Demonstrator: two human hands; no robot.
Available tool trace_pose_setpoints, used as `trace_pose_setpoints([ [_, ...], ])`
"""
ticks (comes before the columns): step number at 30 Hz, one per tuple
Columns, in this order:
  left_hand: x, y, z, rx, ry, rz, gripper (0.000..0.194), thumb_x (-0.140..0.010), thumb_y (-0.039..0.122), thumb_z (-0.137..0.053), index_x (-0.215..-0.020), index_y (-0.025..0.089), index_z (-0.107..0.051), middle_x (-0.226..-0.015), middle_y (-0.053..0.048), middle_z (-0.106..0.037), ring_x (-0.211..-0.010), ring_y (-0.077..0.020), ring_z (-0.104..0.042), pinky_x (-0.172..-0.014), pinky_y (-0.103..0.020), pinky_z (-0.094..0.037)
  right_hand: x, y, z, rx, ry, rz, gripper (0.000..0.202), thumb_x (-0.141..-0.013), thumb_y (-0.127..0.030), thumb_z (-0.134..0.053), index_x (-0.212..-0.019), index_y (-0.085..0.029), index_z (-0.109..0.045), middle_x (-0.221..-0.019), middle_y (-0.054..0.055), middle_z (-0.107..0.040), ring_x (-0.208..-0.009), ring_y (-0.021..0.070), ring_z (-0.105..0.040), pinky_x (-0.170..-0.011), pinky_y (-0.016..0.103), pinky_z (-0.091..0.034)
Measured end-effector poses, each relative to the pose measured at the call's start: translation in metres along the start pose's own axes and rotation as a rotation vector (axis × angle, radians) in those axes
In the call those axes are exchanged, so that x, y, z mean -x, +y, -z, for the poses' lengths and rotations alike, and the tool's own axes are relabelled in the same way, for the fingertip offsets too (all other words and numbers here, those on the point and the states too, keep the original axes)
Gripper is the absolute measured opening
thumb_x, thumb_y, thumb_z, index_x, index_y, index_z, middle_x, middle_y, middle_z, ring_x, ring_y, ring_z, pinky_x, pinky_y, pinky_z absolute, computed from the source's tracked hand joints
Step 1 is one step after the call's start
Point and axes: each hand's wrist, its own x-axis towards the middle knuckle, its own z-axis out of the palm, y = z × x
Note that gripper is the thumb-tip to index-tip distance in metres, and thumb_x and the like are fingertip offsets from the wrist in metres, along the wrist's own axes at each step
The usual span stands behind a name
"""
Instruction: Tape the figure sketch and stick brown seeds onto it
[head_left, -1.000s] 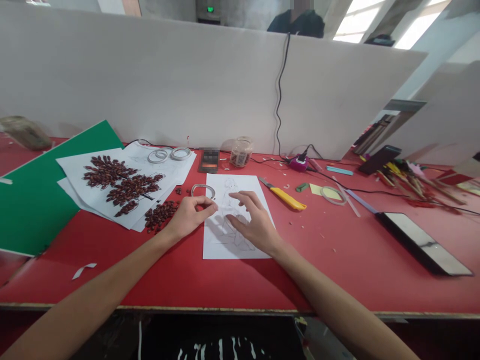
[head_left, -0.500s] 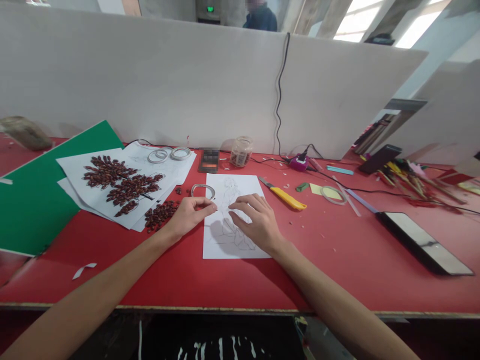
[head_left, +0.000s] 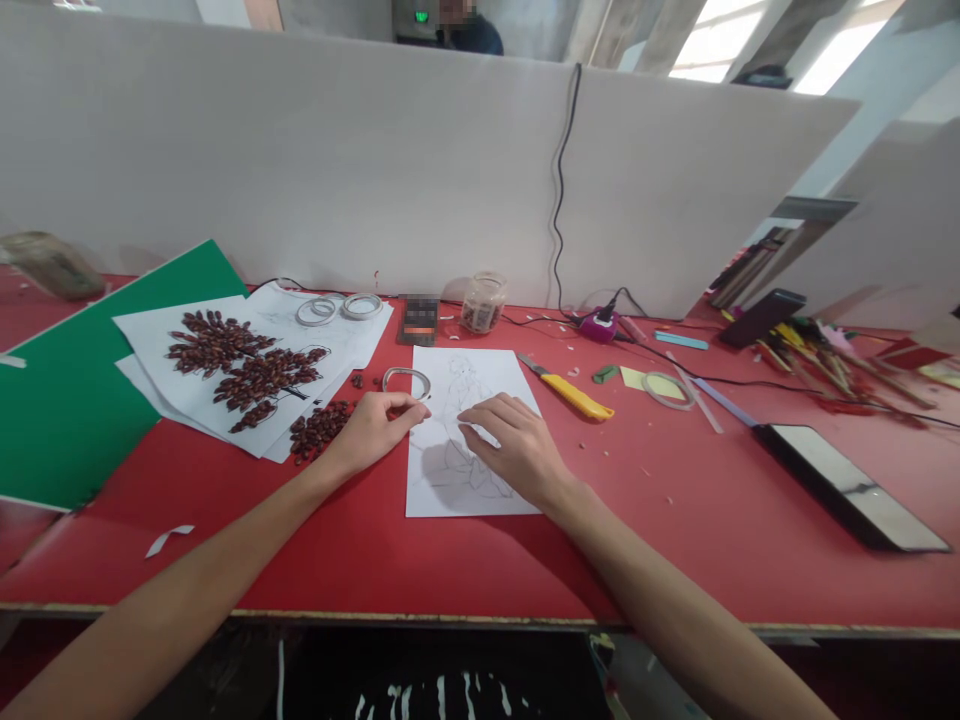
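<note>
Over a white sheet with a pencil line drawing (head_left: 450, 500), both my hands face each other with a small gap between them. My left hand (head_left: 375, 432) is closed in a pinch at the sheet's left edge; a tiny dark speck shows by its fingertips, too small to name. Beside it lies a pile of dark brown seeds (head_left: 319, 430). My right hand (head_left: 521, 450) hovers on the drawing's right side, its fingers curled toward the thumb; anything between them is hidden. A pale ring-shaped coil (head_left: 406, 383) rests just beyond my left fingers.
A yellow utility knife (head_left: 576, 396) lies right of the sheet, blade exposed. Seed-covered paper (head_left: 180, 390) and a green board (head_left: 67, 430) are at left. Behind stand a glass jar (head_left: 483, 303) and a phone (head_left: 418, 320). A purple plug block (head_left: 598, 326) trails black cable.
My hands have barely moved, the left slightly leftward and the right fingers a little closer together. The person beyond the partition has shifted left.
</note>
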Motion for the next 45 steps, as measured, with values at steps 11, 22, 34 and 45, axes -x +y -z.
trace_pose_setpoints([
  [11, 0.005, -0.002, 0.009, -0.227, -0.113, -0.218, 0.02, -0.095, 0.031, -0.056, -0.096, 0.019, -0.072, -0.102, -0.004, -0.074, -0.095, -0.0204, -0.067, -0.088, -0.033, -0.05, 0.017, -0.01, 0.01, -0.47, -0.327, -0.328, 0.009, -0.091, -0.023, -0.064, -0.096, -0.022, -0.071, -0.084, 0.001, -0.068, -0.067, 0.0121, -0.059, -0.064, 0.026, -0.047],
  [22, 0.006, -0.002, 0.01, -0.442, -0.331, -0.259, 0.025, -0.091, 0.033, -0.064, -0.114, 0.025, -0.07, -0.116, -0.005, -0.064, -0.113, -0.0252, -0.059, -0.1, -0.041, -0.047, 0.014, -0.024, 0.005, -0.472, -0.412, -0.392, 0.01, -0.086, -0.019, -0.067, -0.095, -0.022, -0.072, -0.095, 0.001, -0.066, -0.068, 0.0101, -0.057, -0.065, 0.026, -0.045],
  [34, 0.007, 0.0, 0.01, -0.447, -0.337, -0.274, 0.025, -0.091, 0.033, -0.06, -0.114, 0.024, -0.069, -0.116, -0.006, -0.063, -0.114, -0.0269, -0.057, -0.102, -0.042, -0.045, 0.013, -0.029, 0.005, -0.429, -0.438, -0.385, 0.013, -0.086, -0.016, -0.068, -0.095, -0.023, -0.073, -0.094, 0.001, -0.066, -0.072, 0.0114, -0.059, -0.066, 0.026, -0.046],
  [45, 0.009, 0.002, 0.016, -0.471, -0.419, -0.255, 0.036, -0.087, 0.027, -0.061, -0.123, 0.026, -0.067, -0.125, -0.007, -0.059, -0.122, -0.029, -0.052, -0.108, -0.045, -0.04, 0.013, -0.029, 0.004, -0.437, -0.446, -0.377, 0.014, -0.085, -0.013, -0.067, -0.094, -0.021, -0.073, -0.093, 0.001, -0.065, -0.07, 0.0106, -0.058, -0.067, 0.026, -0.046],
])
